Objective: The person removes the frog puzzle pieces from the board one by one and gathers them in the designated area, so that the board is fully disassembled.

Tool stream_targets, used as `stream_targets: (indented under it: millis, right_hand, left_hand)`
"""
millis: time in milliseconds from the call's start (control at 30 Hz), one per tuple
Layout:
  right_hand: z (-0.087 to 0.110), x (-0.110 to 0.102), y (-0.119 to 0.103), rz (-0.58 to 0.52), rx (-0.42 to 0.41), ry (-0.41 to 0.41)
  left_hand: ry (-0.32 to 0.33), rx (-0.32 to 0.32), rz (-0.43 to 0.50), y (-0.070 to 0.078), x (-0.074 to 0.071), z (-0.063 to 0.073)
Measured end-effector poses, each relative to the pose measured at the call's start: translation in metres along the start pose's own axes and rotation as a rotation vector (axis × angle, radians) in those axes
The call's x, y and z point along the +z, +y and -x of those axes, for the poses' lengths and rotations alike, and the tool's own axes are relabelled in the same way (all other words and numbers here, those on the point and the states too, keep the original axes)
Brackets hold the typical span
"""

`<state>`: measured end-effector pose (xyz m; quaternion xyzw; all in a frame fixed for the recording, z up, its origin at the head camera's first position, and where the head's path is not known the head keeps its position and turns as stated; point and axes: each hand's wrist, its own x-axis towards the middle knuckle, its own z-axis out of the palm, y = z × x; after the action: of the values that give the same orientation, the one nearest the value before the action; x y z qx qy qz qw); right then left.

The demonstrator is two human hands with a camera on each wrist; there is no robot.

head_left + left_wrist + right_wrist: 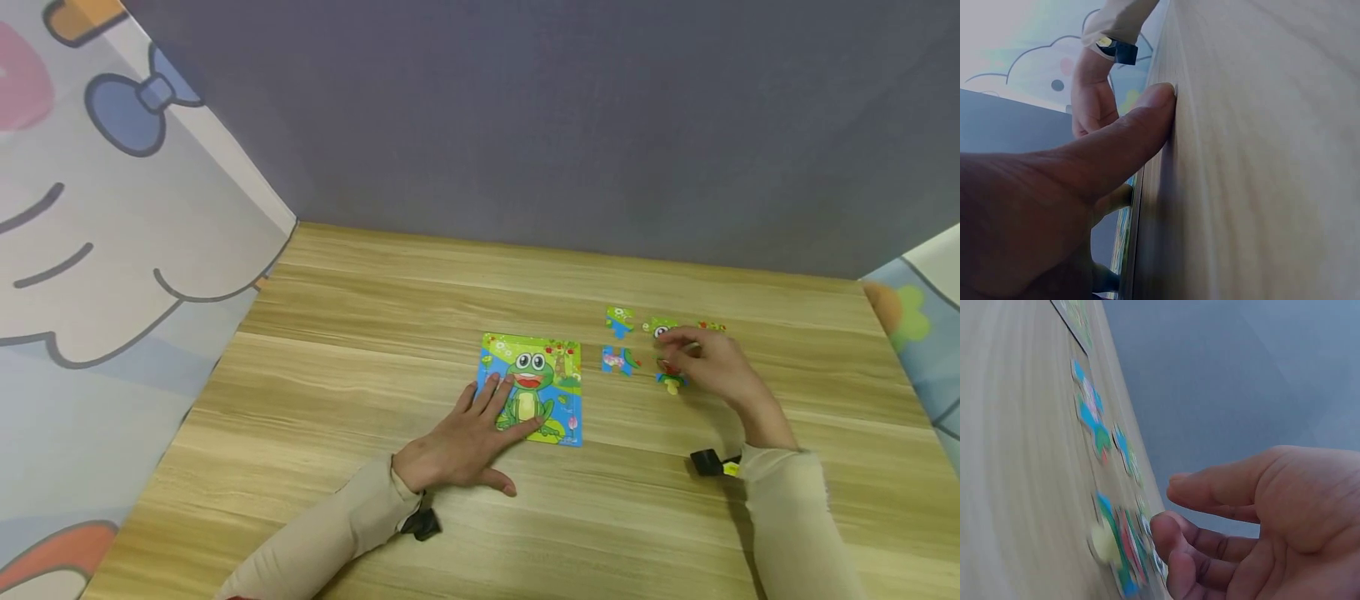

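A square frog picture puzzle (531,367) lies flat on the wooden table. Spread over its lower left is my left hand (468,437), fingers straight on the picture and thumb out at the near side. My right hand (716,367) hovers over loose puzzle pieces, thumb and fingers bent, and the right wrist view shows a gap between them with nothing held. Below its fingertips lies a red, green and blue piece (671,381). A piece with a frog eye (662,327) is partly covered by the fingers. Beyond the hand, a flowered piece (711,326) is partly hidden.
Left of the right hand lie a green and blue piece (619,321) and a blue piece with a pink patch (618,361). A grey panel (562,125) stands along the table's far edge. A cartoon-printed wall (112,250) rises at the left.
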<state>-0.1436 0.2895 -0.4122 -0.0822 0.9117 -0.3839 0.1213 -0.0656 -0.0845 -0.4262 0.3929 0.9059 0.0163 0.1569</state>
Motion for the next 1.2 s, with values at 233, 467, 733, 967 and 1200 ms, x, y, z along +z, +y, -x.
stream_targets:
  millis: [233,467,733,967,1200]
  right_hand:
    - [-0.006,0.026,-0.02,0.046,-0.084,0.001]
    - [-0.01,0.052,-0.037,0.028,-0.158,0.035]
    - [-0.009,0.079,-0.048,0.006,-0.222,0.034]
    - [-0.01,0.093,-0.058,0.038,-0.253,0.025]
    - [-0.011,0.098,-0.062,0.053,-0.266,0.023]
  left_hand:
    - [0.011,0.006,-0.019,0.001,-0.002,0.001]
    - [0.008,-0.004,0.032,0.002,-0.003,0.0]
    - [0.001,-0.031,0.145,0.005,-0.005,-0.002]
    - [0.038,-0.027,0.16,0.01,-0.004,-0.007]
    - [0.077,-0.02,0.154,0.022,-0.002,-0.014]
